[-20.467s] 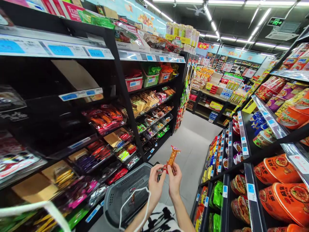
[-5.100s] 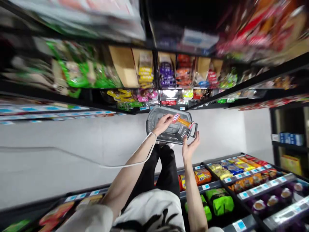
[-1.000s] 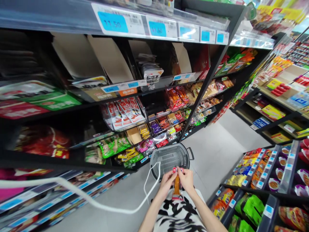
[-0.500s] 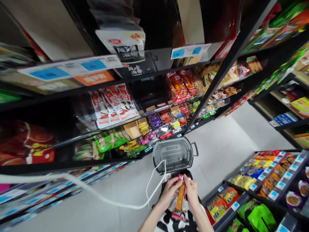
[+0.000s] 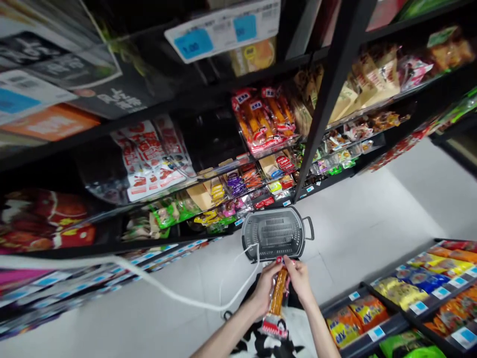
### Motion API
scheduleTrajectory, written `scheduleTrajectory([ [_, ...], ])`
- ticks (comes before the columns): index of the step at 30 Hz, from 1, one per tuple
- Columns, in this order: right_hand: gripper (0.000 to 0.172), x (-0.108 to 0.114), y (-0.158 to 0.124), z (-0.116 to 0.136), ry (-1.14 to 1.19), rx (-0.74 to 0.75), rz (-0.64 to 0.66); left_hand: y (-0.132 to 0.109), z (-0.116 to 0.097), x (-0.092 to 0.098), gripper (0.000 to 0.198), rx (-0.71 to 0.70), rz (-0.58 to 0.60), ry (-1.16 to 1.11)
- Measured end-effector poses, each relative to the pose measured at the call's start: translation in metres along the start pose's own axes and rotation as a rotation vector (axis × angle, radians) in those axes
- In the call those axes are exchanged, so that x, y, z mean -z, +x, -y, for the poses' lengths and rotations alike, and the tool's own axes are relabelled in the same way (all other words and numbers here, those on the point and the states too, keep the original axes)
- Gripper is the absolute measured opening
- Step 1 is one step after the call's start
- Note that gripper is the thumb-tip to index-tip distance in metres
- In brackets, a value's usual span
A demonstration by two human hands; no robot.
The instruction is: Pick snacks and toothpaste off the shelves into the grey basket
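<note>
A long clear packet of orange-brown snack sticks (image 5: 278,298) with red ends is held before my body. My left hand (image 5: 266,284) pinches its upper end from the left. My right hand (image 5: 298,281) grips the same end from the right, with both thumbs close together at the top edge. The packet's lower red-and-white end hangs free over a black-and-white patterned garment. Just beyond my hands, a grey shopping basket (image 5: 247,233) rests on the floor. Similar packets (image 5: 263,119) lie on the shelf ahead. The fingers behind the packet are partly hidden.
Black shelving with a slanted upright post (image 5: 328,94) stands in front. White-and-red snack bags (image 5: 151,159) fill part of its left side. A white cable (image 5: 156,283) loops across from the left to near the basket. Low racks of noodle packs (image 5: 368,312) stand at the right.
The view has shifted, bringing the shelf packets and price labels closer. Both hands still hold the packet's upper end and appear slightly higher. The packet is turned a little more face-on.
</note>
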State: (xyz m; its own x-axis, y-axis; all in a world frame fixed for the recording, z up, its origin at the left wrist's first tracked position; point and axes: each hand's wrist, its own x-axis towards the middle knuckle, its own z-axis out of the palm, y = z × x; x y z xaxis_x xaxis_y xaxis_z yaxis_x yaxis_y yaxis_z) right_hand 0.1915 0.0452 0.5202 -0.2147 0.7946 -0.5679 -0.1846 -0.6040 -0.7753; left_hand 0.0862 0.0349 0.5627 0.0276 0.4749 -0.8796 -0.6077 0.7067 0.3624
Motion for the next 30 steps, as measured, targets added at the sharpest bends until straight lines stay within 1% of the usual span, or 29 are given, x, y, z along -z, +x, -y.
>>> scheduleTrajectory([
  [3,0.061,0.02,0.006,0.021,-0.013,0.034,0.067,0.0,0.003,-0.024,0.032,-0.04,-0.004,-0.028],
  [6,0.062,0.032,0.012,0.04,-0.032,0.076,0.096,-0.004,0.001,-0.044,0.037,-0.112,0.035,-0.046],
  [8,0.062,0.035,0.016,0.049,-0.042,0.128,0.105,-0.008,-0.004,-0.052,0.04,-0.181,0.051,-0.054],
  [10,0.062,0.036,0.022,0.054,-0.053,0.187,0.093,-0.012,-0.009,-0.056,0.044,-0.237,0.082,-0.019],
  [12,0.063,0.037,0.028,0.053,-0.073,0.234,0.031,-0.013,-0.012,-0.055,0.052,-0.261,0.142,0.083],
  [14,0.063,0.041,0.033,0.047,-0.085,0.246,-0.078,-0.012,-0.009,-0.051,0.063,-0.262,0.21,0.208],
  [18,0.062,0.057,0.038,0.038,-0.028,0.243,-0.309,-0.009,0.012,-0.043,0.07,-0.301,0.283,0.337],
  [20,0.063,0.066,0.037,0.043,0.003,0.253,-0.369,-0.011,0.024,-0.042,0.071,-0.311,0.307,0.382],
  [22,0.065,0.073,0.031,0.054,0.039,0.25,-0.395,-0.016,0.031,-0.045,0.073,-0.311,0.342,0.416],
  [24,0.066,0.078,0.023,0.07,0.08,0.269,-0.403,-0.022,0.034,-0.051,0.074,-0.334,0.389,0.417],
  [26,0.063,0.08,0.013,0.085,0.099,0.322,-0.379,-0.026,0.032,-0.059,0.075,-0.374,0.421,0.394],
  [28,0.056,0.079,0.003,0.097,0.08,0.375,-0.304,-0.028,0.029,-0.067,0.075,-0.42,0.405,0.377],
  [30,0.048,0.077,-0.007,0.102,0.041,0.395,-0.199,-0.028,0.026,-0.073,0.073,-0.481,0.364,0.374],
])
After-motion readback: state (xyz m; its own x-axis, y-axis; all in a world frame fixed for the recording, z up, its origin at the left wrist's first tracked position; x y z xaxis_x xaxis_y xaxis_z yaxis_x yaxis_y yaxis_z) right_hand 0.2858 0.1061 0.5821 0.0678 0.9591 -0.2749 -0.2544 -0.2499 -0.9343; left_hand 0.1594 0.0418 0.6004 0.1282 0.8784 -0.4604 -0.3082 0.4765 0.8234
